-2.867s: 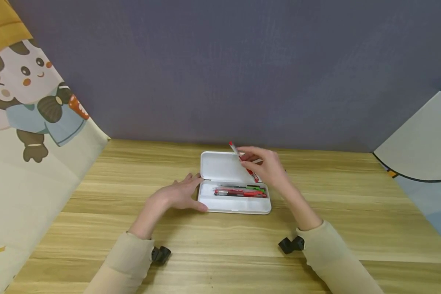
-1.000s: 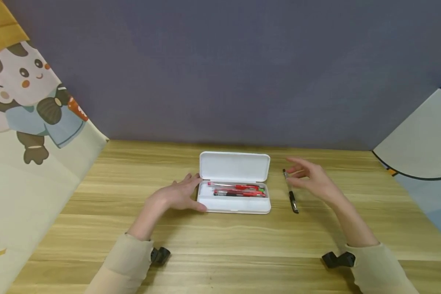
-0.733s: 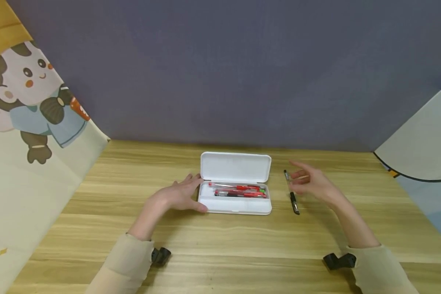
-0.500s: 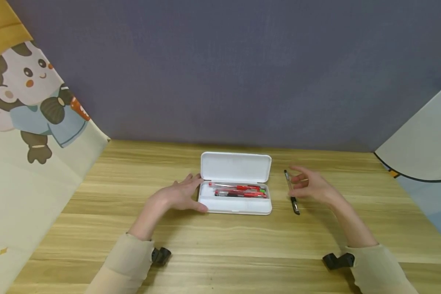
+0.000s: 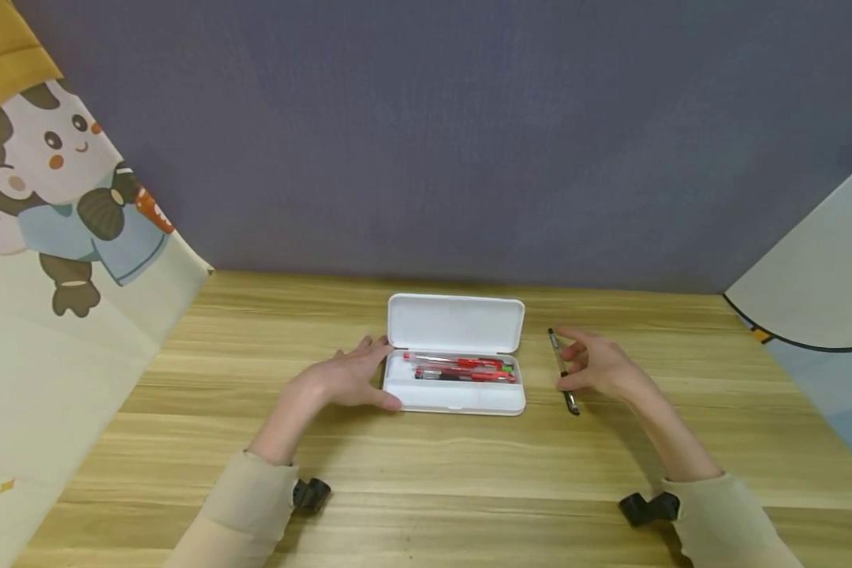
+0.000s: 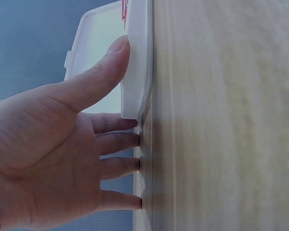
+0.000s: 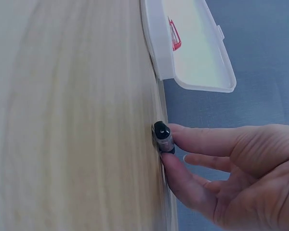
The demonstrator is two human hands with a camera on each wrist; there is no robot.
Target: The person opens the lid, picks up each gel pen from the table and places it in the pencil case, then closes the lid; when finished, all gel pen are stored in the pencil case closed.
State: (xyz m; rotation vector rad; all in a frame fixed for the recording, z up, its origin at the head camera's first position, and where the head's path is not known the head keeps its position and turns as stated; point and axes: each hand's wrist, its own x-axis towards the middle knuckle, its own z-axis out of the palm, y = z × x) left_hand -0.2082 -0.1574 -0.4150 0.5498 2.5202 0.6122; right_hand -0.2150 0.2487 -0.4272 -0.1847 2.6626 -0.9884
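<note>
- Fingers of my right hand [image 5: 599, 367] pinch the black pen [image 5: 563, 372] lying on the table [image 5: 426, 473].
- My left hand [image 5: 344, 377] rests spread against the open pencil case [image 5: 456, 355].

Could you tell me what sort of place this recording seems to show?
Probably a staged desk setup: a light wooden tabletop before a plain grey backdrop, cartoon-printed fabric panels at both sides, and an open white plastic pencil case of pens.

Head view from above and behind, facing forward and down over the table [image 5: 426, 473], both hands mid-frame, wrist views close at table level, rolled sideways, each beside its hand, all three sharing the white pencil case [image 5: 456, 355].
</note>
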